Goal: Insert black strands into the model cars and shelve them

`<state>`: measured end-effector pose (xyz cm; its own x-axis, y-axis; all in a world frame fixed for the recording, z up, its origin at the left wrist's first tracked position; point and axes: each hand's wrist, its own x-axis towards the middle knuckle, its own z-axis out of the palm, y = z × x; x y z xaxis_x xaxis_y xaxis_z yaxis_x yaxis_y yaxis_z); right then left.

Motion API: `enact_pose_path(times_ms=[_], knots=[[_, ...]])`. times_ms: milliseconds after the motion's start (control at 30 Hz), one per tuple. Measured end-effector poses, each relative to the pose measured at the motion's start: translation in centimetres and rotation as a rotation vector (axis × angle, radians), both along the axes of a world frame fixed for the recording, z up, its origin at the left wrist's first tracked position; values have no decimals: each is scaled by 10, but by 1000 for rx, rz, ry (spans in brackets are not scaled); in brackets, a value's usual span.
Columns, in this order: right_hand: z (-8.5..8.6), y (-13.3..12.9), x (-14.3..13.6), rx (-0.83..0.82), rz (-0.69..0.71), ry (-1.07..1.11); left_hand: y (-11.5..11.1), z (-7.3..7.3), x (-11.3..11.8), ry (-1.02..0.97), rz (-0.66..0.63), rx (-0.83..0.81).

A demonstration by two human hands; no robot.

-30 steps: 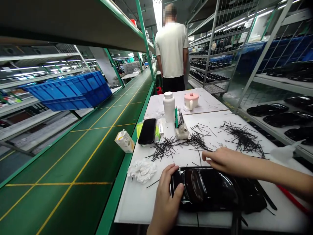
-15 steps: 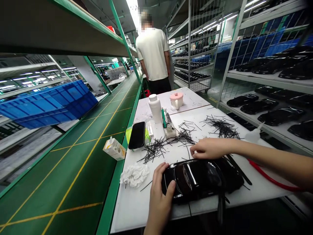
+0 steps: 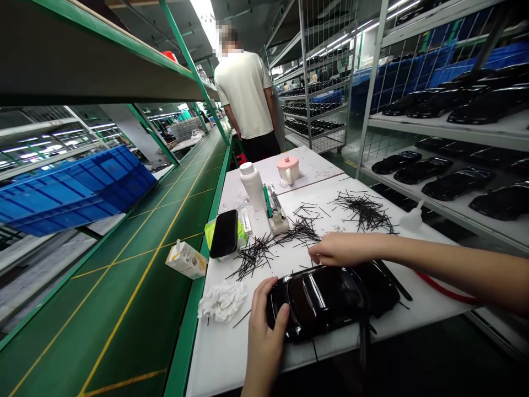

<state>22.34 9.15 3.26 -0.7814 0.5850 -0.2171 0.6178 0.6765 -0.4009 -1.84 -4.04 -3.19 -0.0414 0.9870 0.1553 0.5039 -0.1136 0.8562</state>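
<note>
A glossy black model car body [image 3: 303, 300] lies on the white worktable in front of me. Its left end is in the grip of my left hand [image 3: 264, 325], thumb on the near side and fingers over the far side. My right hand [image 3: 336, 249] rests just beyond the car's far edge, fingers curled together and pointing down; what they pinch, if anything, is hidden. Thin black strips lie in a left pile [image 3: 253, 256], a middle pile [image 3: 303, 229] and a right pile [image 3: 366, 212]. Another dark glossy part [image 3: 378, 286] sits against the car's right end.
A green conveyor belt [image 3: 136, 275] runs along the left, with a drink carton [image 3: 188, 259] at its edge. A phone [image 3: 224, 234], crumpled tissue [image 3: 222, 302], white bottle [image 3: 252, 186], cutter [image 3: 268, 201] and pink-lidded mug [image 3: 288, 170] stand around. Shelves [image 3: 430, 129] hold black car bodies. A person [image 3: 243, 94] stands ahead.
The view has tilted and shifted slightly, so most things sit farther left. My right hand has moved a little left along the car's far edge. My left hand still holds the car.
</note>
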Motion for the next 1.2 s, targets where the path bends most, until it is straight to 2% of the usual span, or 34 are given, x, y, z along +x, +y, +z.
enact_pose_path(times_ms=[233,533,700,800,867,1000,1100,1200], knots=[[3,14,1,-109,75,-50,0,2,4,-34,43,26],[-6,14,6,63,-44,-48,0,5,0,-1,24,-23],[1,7,40,200,-243,-18,0,3,0,-1,51,-10],[-1,-9,72,173,-256,3,2,8,0,29,44,-23],[-10,-22,90,195,-218,7,7,13,1,52,37,-31],[-47,-42,113,420,-133,-3,22,21,0,53,47,-53],[-73,-47,125,554,-84,61,29,22,-2,30,49,-59],[-80,-47,140,659,65,198,27,17,-4,-12,57,-50]])
